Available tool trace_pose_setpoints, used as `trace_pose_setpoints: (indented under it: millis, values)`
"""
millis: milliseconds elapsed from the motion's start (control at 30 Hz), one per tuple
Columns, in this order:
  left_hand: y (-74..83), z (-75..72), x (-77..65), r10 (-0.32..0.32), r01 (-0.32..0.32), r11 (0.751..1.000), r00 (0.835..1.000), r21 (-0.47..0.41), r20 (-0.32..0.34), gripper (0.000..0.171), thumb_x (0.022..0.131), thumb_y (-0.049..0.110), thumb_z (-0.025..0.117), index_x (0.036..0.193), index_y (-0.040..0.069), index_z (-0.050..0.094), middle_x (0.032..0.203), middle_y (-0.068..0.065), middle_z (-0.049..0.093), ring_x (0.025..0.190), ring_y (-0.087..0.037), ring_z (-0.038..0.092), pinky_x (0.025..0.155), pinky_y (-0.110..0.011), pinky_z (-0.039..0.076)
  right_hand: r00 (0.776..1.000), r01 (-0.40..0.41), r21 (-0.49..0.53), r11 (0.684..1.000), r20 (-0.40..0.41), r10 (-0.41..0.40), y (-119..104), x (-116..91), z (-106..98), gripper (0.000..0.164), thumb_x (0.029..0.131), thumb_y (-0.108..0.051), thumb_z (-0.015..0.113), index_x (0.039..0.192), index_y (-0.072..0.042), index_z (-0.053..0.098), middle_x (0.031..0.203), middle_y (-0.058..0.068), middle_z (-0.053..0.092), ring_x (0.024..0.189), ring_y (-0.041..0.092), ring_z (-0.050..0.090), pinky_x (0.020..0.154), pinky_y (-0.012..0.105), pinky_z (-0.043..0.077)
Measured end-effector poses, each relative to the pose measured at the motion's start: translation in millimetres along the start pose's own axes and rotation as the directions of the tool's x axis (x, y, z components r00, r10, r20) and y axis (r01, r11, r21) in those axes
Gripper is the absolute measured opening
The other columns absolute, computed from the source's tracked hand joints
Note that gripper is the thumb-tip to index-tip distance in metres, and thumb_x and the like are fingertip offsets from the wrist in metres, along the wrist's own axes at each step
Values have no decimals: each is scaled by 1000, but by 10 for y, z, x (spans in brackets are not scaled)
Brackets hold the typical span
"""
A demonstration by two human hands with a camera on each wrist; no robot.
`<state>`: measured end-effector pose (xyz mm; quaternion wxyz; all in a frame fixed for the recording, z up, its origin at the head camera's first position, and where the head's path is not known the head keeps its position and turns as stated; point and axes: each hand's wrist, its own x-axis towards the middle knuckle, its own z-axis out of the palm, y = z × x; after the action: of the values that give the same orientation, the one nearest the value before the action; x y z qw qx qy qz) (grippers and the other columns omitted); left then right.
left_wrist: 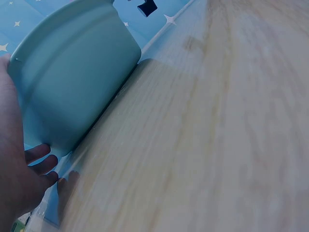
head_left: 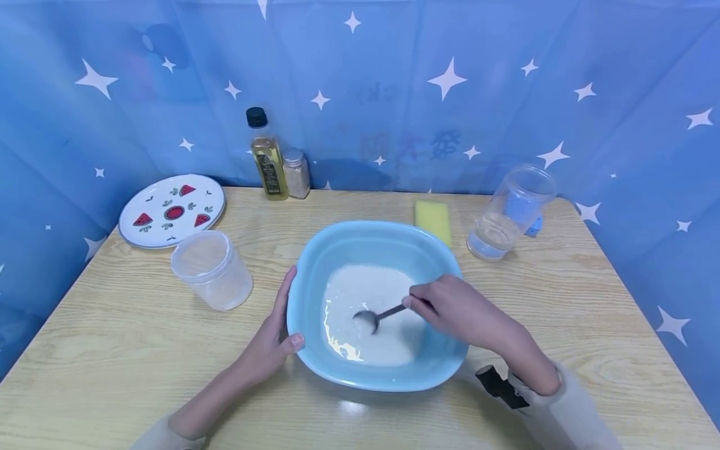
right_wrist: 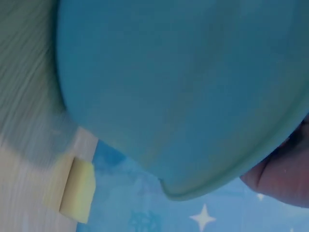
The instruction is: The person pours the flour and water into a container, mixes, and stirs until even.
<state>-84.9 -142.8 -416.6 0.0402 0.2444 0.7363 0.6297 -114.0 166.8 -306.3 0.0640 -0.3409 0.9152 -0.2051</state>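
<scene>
Nearest are the pale grey sleeves (head_left: 570,409), with a black device (head_left: 502,387) strapped at the right wrist. The left hand (head_left: 267,340) is spread against the left side of a light blue basin (head_left: 377,382), thumb on the rim and fingers along the outer wall. The right hand (head_left: 455,309) pinches the handle of a dark spoon (head_left: 368,320) above the basin's right side. The basin stands in the middle of the wood-grain worktop (head_left: 101,375), well in from its left and right edges. A white liquid (head_left: 365,281) covers the basin floor, and the spoon's bowl dips into it.

Beyond the left hand, towards the worktop's left edge, stands a translucent container (head_left: 216,272). On the right, a clear cup (head_left: 495,234) with a little clear liquid stands towards the far right corner; a blue object (head_left: 533,225), mostly hidden, shows behind it. A yellow sponge (head_left: 432,219) lies just beyond the basin, between it and the far edge. At the far left corner sits a white plate (head_left: 154,206) with watermelon designs. Along the far edge, left of centre, a black-capped bottle (head_left: 269,165) of yellow liquid stands beside a small jar (head_left: 297,175). Behind hangs a blue curtain (head_left: 382,37) patterned with white stars.
</scene>
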Motion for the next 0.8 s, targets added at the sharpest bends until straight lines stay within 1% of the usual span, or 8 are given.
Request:
trace_pose_setpoints:
  millis: [67,133,267,433,533,600,667,800]
  values:
    - [-8,-3,-3,1,-1,1000,1000,17,-3,87,88,32,58,150,28,-3,155,0,3,125,-38,37,86,-34,48,998,31,48,998,50,-33,-21,-30,-13,34,95,-19,53,62,-20,45,53,-13,24,46,0,26,45,18,33]
    - [-19,-4,-9,6,-6,1000,1000,22,-3,87,88,32,58,150,27,-3,155,0,4,124,-38,37,85,-34,49,994,35,90,995,102,-44,-24,-70,-47,35,96,-20,52,61,-20,45,54,-13,24,47,-2,26,46,17,34]
    - [-34,-3,-12,23,-23,1000,1000,19,2,87,88,31,58,150,27,-3,155,-1,4,122,-40,40,82,-35,50,988,-4,100,995,157,-12,20,-163,-170,33,96,-18,52,62,-18,49,55,-13,28,46,-1,30,45,17,35]
    - [-28,3,0,30,-30,999,1000,28,9,86,89,31,57,150,27,-4,155,-1,5,122,-39,40,82,-35,51,991,-109,-3,994,81,109,103,-273,-324,29,94,-16,54,65,-19,53,53,-11,31,46,2,30,44,20,32]
    - [-23,4,2,28,-28,999,1000,36,6,86,89,30,57,150,27,-3,155,-1,5,123,-38,39,84,-35,50,990,-138,-27,990,19,138,107,-274,-353,32,96,-19,53,63,-20,50,52,-11,29,46,2,28,44,20,30]
    - [-20,5,-2,28,-28,999,1000,24,7,87,88,28,57,150,27,-3,155,-2,5,121,-39,41,82,-35,50,991,-132,6,991,-10,132,78,-253,-346,35,97,-21,51,62,-20,48,52,-11,26,46,2,26,44,20,29]
    - [-12,5,-4,25,-25,1000,1000,19,4,87,88,27,58,150,27,-3,155,-3,5,121,-39,41,82,-35,51,995,-99,59,993,-21,101,28,-217,-313,35,98,-23,49,63,-20,48,52,-12,26,46,2,26,43,20,29]
    - [4,4,-9,29,-29,999,1000,16,5,87,88,26,58,150,27,-2,155,-3,4,122,-40,40,83,-35,50,999,-19,162,987,43,12,-92,-136,-187,33,98,-25,48,65,-21,50,52,-13,26,46,0,25,43,18,30]
